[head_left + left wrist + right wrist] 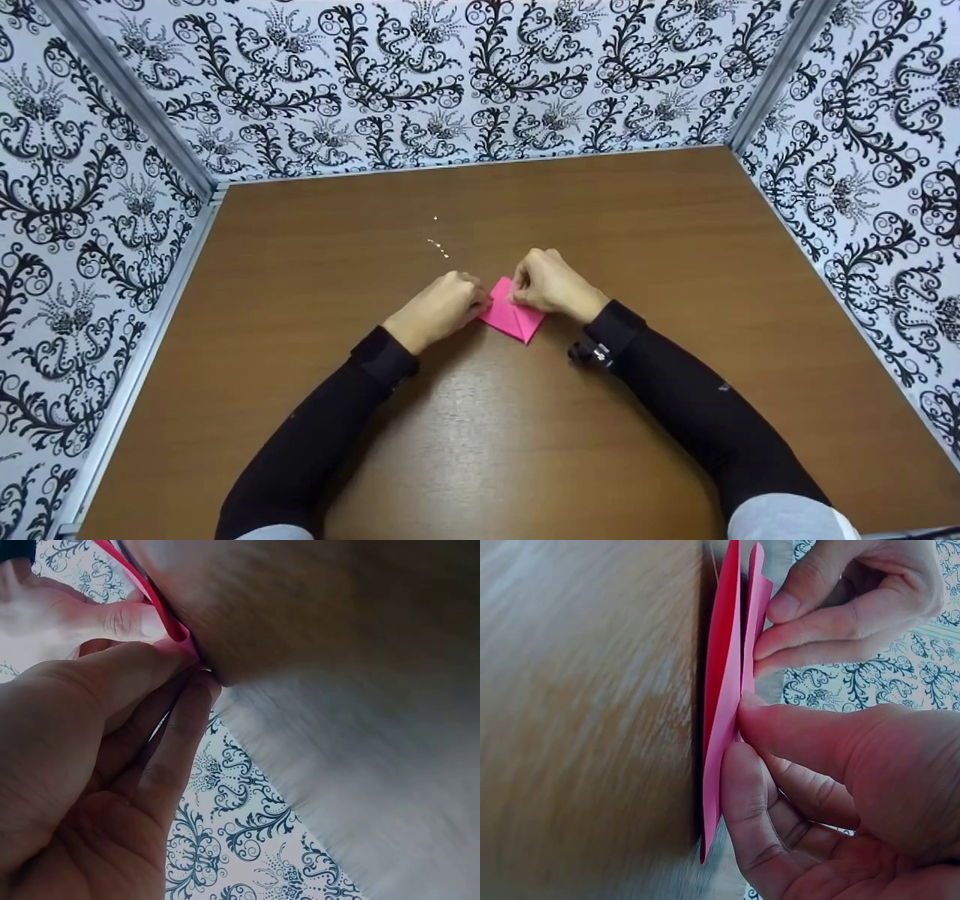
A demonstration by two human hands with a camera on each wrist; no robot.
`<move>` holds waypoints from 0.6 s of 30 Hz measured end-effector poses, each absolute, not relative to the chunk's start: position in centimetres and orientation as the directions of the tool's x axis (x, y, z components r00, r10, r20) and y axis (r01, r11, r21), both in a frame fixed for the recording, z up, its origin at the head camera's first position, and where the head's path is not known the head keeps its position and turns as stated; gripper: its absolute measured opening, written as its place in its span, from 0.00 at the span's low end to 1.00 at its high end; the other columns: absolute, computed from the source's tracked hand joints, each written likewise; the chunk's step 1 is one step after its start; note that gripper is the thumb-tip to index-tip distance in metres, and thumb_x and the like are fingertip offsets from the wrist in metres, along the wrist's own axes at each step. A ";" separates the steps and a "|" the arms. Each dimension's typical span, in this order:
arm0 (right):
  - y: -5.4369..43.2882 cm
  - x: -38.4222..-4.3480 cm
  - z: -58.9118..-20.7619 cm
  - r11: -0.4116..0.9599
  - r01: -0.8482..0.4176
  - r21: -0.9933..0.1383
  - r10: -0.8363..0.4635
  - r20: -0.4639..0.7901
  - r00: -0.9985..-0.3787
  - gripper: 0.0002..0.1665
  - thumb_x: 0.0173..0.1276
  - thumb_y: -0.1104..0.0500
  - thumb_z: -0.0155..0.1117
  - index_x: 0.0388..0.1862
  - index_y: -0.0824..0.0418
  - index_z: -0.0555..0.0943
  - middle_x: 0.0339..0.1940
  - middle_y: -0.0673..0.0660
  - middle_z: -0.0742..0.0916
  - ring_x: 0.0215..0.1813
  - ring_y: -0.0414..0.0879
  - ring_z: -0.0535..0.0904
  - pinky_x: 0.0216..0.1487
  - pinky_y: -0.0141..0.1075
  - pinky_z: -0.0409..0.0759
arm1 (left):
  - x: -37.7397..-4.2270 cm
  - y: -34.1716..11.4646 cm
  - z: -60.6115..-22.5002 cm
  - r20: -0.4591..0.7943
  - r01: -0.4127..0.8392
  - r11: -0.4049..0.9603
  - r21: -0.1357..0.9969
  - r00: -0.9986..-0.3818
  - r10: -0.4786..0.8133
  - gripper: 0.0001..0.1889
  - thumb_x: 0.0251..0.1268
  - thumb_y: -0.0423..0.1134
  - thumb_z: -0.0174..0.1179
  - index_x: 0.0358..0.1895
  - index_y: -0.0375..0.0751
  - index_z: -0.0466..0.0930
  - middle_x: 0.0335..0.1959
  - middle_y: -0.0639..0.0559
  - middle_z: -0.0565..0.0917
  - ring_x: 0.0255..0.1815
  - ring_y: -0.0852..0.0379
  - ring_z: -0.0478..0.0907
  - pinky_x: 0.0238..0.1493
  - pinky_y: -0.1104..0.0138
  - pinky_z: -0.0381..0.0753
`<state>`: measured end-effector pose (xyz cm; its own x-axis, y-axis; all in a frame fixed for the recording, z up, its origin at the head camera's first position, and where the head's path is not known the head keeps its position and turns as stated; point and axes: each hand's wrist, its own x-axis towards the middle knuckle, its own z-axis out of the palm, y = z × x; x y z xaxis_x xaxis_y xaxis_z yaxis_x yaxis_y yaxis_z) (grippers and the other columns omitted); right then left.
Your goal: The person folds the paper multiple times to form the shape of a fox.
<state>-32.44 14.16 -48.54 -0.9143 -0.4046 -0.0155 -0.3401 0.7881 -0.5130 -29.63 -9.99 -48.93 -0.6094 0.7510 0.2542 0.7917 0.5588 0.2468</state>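
A folded piece of pink paper (510,319) lies on the brown table between both hands, one pointed corner toward the person. At its left corner my left hand (446,304) pinches the edge, and the left wrist view shows the thumb and fingertips meeting there. My right hand (551,283) grips a fold near the paper's upper middle with thumb and curled fingers. In the right wrist view the paper (724,712) appears edge-on, its layers standing apart. Close to the right hand (877,772) in that view, the left hand (855,611) holds the same paper's folded strip.
Small white specks (439,246) are scattered on the table (465,435) beyond the left hand. Walls (480,82) with a black-and-white scroll pattern enclose the back and both sides, joined by grey metal posts. A small dark device (591,354) hangs at the right wrist.
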 end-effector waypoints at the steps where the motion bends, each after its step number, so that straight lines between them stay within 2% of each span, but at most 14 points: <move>1: 14.2 -32.4 -48.5 0.785 -0.345 -0.514 -0.409 -0.011 -0.913 0.08 0.71 0.56 0.89 0.32 0.54 0.97 0.32 0.51 0.95 0.32 0.42 0.82 0.36 0.34 0.79 | -29.5 -10.1 -48.9 0.254 0.792 0.559 0.244 -0.609 0.751 0.06 0.81 0.27 0.73 0.40 0.34 0.97 0.36 0.42 0.93 0.41 0.44 0.94 0.46 0.54 0.97; 7: 14.4 -32.4 -48.5 0.771 -0.366 -0.521 -0.423 0.011 -0.906 0.08 0.70 0.57 0.89 0.31 0.55 0.97 0.32 0.51 0.95 0.33 0.42 0.81 0.38 0.34 0.77 | -28.6 -10.6 -48.9 0.264 0.802 0.555 0.221 -0.597 0.757 0.05 0.80 0.27 0.73 0.42 0.33 0.97 0.37 0.43 0.94 0.42 0.45 0.94 0.47 0.55 0.97; 13: 14.3 -32.4 -48.5 0.783 -0.347 -0.515 -0.412 -0.013 -0.911 0.07 0.71 0.56 0.89 0.33 0.55 0.98 0.35 0.53 0.96 0.34 0.43 0.83 0.40 0.35 0.80 | -27.8 -11.0 -48.9 0.256 0.805 0.560 0.197 -0.594 0.763 0.07 0.81 0.27 0.72 0.40 0.35 0.97 0.37 0.44 0.94 0.41 0.45 0.94 0.46 0.55 0.97; 18: 14.2 -32.4 -48.5 0.788 -0.339 -0.514 -0.404 -0.017 -0.915 0.07 0.71 0.56 0.89 0.35 0.56 0.98 0.35 0.54 0.97 0.35 0.44 0.84 0.41 0.35 0.81 | -27.2 -11.4 -48.9 0.256 0.807 0.562 0.183 -0.591 0.765 0.06 0.81 0.27 0.72 0.43 0.35 0.98 0.42 0.44 0.96 0.46 0.45 0.94 0.51 0.56 0.98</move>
<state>-32.40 14.20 -48.52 -0.9146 -0.4040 -0.0166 -0.3386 0.7879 -0.5143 -27.15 -11.40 -48.93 -0.5909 0.7649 0.2564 0.8068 0.5617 0.1833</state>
